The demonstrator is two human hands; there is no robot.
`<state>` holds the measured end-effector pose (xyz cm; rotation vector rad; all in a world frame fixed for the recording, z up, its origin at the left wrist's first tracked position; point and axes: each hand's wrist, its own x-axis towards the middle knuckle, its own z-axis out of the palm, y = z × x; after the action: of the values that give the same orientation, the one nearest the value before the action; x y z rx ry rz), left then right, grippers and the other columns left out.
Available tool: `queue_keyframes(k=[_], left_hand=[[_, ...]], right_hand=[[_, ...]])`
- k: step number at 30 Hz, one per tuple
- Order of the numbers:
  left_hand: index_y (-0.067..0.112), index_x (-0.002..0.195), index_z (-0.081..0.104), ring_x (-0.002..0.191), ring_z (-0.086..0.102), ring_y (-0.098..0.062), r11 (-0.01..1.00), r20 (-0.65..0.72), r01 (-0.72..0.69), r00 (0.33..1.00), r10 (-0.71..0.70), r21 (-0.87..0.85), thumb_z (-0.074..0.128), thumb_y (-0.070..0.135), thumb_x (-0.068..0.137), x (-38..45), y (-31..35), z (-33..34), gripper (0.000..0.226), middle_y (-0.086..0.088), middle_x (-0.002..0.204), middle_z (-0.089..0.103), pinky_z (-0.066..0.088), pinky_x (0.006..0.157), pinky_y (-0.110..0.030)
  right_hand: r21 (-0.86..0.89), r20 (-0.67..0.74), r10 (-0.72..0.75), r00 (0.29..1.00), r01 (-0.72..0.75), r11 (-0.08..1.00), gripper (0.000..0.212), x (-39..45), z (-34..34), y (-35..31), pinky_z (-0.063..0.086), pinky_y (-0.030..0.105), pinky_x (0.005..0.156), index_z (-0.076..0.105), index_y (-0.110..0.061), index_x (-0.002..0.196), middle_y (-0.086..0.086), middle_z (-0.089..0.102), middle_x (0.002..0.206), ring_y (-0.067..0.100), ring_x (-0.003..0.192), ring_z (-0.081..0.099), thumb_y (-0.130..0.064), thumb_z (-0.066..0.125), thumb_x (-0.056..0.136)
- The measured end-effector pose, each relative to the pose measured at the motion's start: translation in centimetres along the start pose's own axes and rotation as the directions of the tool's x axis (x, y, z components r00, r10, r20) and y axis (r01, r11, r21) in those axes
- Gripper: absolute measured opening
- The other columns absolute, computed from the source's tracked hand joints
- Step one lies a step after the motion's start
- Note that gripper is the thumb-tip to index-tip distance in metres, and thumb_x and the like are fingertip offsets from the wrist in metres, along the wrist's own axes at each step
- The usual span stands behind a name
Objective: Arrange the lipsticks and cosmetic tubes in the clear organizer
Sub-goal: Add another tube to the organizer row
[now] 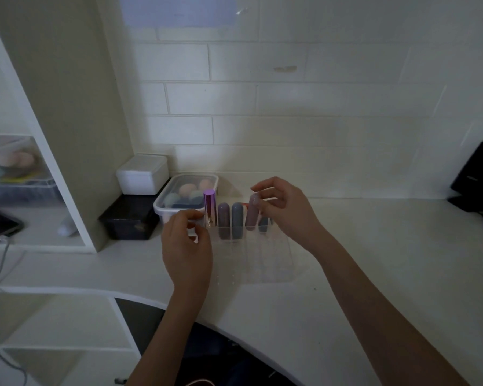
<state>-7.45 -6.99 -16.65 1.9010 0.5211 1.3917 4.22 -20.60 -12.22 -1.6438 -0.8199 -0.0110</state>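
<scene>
Now the right hand (283,207) pinches a mauve tube (252,211), long axis nearly upright, top tilted slightly right, its base in the clear organizer (262,254) on the white surface (374,246). Left hand (187,240), fingers curled, holds the organizer's left edge beside a purple lipstick (209,207) standing upright.

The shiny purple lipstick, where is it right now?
In the head view, the shiny purple lipstick stands upright at the clear organizer's back-left, beside the left hand.
</scene>
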Motion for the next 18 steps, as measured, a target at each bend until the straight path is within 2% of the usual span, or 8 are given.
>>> queue_keyframes(k=[2,6,9,11,14,18], left_hand=[[0.011,0.090,0.061,0.081,0.057,-0.022,1.000,-0.006,0.004,1.000,-0.004,0.000,0.060,-0.007,0.080,0.1,-0.6,0.0,0.020,-0.007,0.088,0.062,0.054,0.067,-0.047],[0.009,0.088,0.061,0.078,0.058,-0.022,1.000,-0.009,-0.003,1.000,0.003,-0.020,0.059,-0.008,0.079,0.4,-1.4,0.0,0.020,-0.004,0.084,0.061,0.053,0.065,-0.040],[0.012,0.086,0.060,0.076,0.057,-0.018,1.000,-0.030,0.008,1.000,-0.009,-0.030,0.058,-0.008,0.079,0.6,-1.9,-0.1,0.022,-0.001,0.083,0.059,0.047,0.062,-0.022],[0.013,0.086,0.060,0.075,0.055,-0.015,0.999,-0.047,0.029,0.998,-0.031,-0.038,0.058,-0.007,0.079,0.9,-2.2,-0.1,0.021,-0.002,0.083,0.060,0.041,0.061,-0.014],[0.014,0.087,0.060,0.075,0.054,-0.015,0.999,-0.040,0.031,0.999,-0.033,-0.028,0.058,-0.006,0.079,1.9,-2.8,-0.2,0.022,-0.004,0.085,0.062,0.040,0.062,-0.014],[0.012,0.088,0.060,0.077,0.056,-0.019,1.000,-0.063,-0.009,0.998,0.008,-0.014,0.055,-0.006,0.078,4.3,-3.3,0.0,0.021,-0.007,0.087,0.062,0.041,0.064,-0.021]], right_hand=[[-0.028,0.014,0.004,1.000,-0.003,1.000,0.010,-0.1,0.2,0.3,0.052,0.019,0.065,0.064,-0.022,0.090,-0.002,0.072,0.082,0.008,0.072,0.068,-0.014,0.067,0.085],[-0.198,-0.007,-0.021,1.000,0.019,0.980,0.005,-0.2,0.5,1.0,0.052,0.024,0.069,0.064,-0.021,0.082,-0.002,0.072,0.084,0.013,0.080,0.066,-0.019,0.068,0.084],[-0.244,0.016,-0.024,1.000,0.027,0.969,0.003,0.1,0.1,0.9,0.044,0.006,0.060,0.067,-0.024,0.082,-0.002,0.072,0.092,0.009,0.084,0.064,-0.023,0.068,0.085],[-0.250,0.042,-0.019,0.999,0.029,0.968,0.005,0.5,-0.6,0.7,0.043,0.004,0.063,0.068,-0.026,0.084,-0.006,0.072,0.094,0.002,0.087,0.064,-0.023,0.066,0.086],[-0.204,-0.059,-0.065,0.996,0.052,0.978,0.011,1.1,-2.5,0.5,0.044,0.003,0.072,0.069,-0.024,0.090,-0.012,0.070,0.091,-0.007,0.081,0.062,-0.014,0.064,0.088],[-0.202,-0.209,-0.005,0.978,-0.038,0.979,0.007,2.2,-4.7,1.9,0.046,0.008,0.071,0.070,-0.013,0.090,-0.003,0.071,0.089,0.000,0.076,0.064,-0.009,0.066,0.086]])
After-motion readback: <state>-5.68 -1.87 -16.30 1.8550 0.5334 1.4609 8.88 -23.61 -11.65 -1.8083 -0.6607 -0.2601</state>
